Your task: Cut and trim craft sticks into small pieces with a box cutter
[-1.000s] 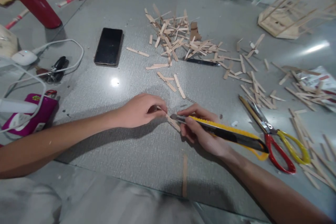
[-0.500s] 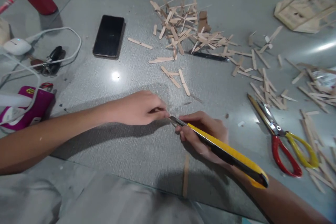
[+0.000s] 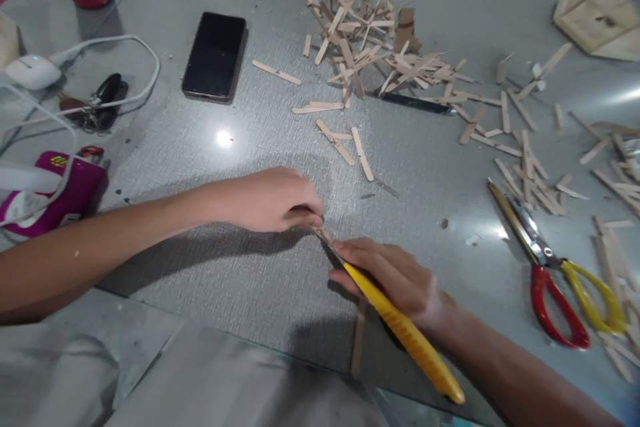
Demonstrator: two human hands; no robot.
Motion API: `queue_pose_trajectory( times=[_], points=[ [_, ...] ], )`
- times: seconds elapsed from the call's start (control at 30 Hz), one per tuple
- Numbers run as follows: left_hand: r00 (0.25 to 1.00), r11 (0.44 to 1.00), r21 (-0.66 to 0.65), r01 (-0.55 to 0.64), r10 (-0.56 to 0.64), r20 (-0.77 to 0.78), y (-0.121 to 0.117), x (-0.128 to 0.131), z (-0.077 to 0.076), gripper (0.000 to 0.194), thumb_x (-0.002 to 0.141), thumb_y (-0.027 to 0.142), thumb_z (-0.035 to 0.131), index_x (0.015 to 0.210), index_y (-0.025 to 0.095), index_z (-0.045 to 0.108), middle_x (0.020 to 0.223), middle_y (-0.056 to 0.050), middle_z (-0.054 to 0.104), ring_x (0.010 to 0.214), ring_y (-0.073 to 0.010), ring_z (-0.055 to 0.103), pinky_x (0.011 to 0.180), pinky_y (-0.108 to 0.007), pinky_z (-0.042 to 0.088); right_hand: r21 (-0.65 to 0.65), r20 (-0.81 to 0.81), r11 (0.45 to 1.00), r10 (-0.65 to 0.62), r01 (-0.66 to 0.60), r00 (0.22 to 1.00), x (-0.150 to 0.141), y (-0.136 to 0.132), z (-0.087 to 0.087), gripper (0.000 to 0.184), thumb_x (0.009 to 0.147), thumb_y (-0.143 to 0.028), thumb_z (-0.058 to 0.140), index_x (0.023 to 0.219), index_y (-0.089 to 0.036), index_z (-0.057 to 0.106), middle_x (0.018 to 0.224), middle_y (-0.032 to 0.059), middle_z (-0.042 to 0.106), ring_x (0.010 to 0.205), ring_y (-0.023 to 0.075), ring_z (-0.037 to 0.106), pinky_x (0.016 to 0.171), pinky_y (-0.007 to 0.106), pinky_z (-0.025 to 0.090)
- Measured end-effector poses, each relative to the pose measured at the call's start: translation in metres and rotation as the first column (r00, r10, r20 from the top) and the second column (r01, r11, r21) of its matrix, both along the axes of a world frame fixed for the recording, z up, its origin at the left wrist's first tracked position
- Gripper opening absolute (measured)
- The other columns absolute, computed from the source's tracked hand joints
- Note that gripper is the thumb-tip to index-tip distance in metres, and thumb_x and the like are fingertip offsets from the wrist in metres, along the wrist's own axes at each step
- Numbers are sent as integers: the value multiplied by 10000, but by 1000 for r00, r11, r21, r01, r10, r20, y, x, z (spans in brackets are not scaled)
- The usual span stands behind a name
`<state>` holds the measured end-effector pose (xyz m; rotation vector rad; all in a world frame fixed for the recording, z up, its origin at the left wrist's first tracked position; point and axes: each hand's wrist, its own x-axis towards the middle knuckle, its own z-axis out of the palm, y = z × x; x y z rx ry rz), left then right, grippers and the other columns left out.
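My left hand (image 3: 290, 203) is closed, pinching a small wooden stick (image 3: 321, 233) between thumb and fingers just above the grey table. In my right hand (image 3: 387, 273) is a yellow utility knife (image 3: 403, 330), its handle slanting down to the right and its blade pointing at the stick. The blade end lies against or very near the stick; exact contact is too small to tell. Below the right hand, another flat wooden stick (image 3: 359, 340) lies at the table's front edge, partly hidden by the knife's shadow.
A heap of cut wooden sticks (image 3: 360, 40) lies beyond my hands, with a black pen (image 3: 417, 102) beside it. Scissors (image 3: 545, 253) with red and yellow handles lie to the right. On the left are a phone (image 3: 215, 55), keys (image 3: 103, 103), a white mouse (image 3: 33, 71) and a cable.
My right hand and the knife have turned, so the handle's end swings lower and leftward and its yellow back faces up. The left hand keeps its pinch. The view has shifted slightly.
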<state>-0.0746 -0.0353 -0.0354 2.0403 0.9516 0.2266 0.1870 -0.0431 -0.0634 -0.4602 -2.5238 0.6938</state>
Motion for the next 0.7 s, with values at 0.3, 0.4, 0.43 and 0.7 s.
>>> queue_pose_trajectory(
  times=[0.3, 0.4, 0.43, 0.7],
  points=[
    [1000, 1000, 5, -1, 1, 26, -1, 0, -3, 382, 997, 234, 515, 620, 175, 498, 513, 70, 363, 485, -87, 311, 582, -271, 266, 223, -6, 974, 47, -45, 999, -8, 0, 1, 166, 992, -161, 581, 1155, -174, 612, 900, 75, 767, 737, 161, 736, 630, 243, 616],
    [999, 1000, 14, -12, 11, 33, -1, 1, -3, 378, 991, 232, 514, 617, 176, 504, 513, 66, 371, 490, -92, 307, 593, -272, 268, 252, 18, 967, 39, -43, 999, -9, 1, 2, 155, 1022, -205, 541, 1156, -170, 611, 875, 65, 753, 706, 155, 721, 575, 244, 589],
    [999, 1000, 19, -12, 12, 33, -1, 1, -3, 373, 989, 229, 514, 620, 176, 511, 515, 64, 380, 493, -94, 306, 598, -274, 269, 270, 17, 962, 49, -52, 999, -10, 1, 1, 153, 1031, -217, 528, 1146, -164, 613, 848, 61, 745, 684, 152, 712, 552, 240, 573],
    [1000, 999, 55, -1, 1, -8, -3, 2, -4, 317, 968, 211, 558, 654, 181, 584, 559, 42, 524, 524, -106, 406, 616, -276, 273, 334, 37, 937, 99, -106, 994, -13, 4, 0, 213, 993, -190, 579, 1189, -131, 638, 740, 41, 706, 608, 153, 653, 523, 251, 538]
  ],
)
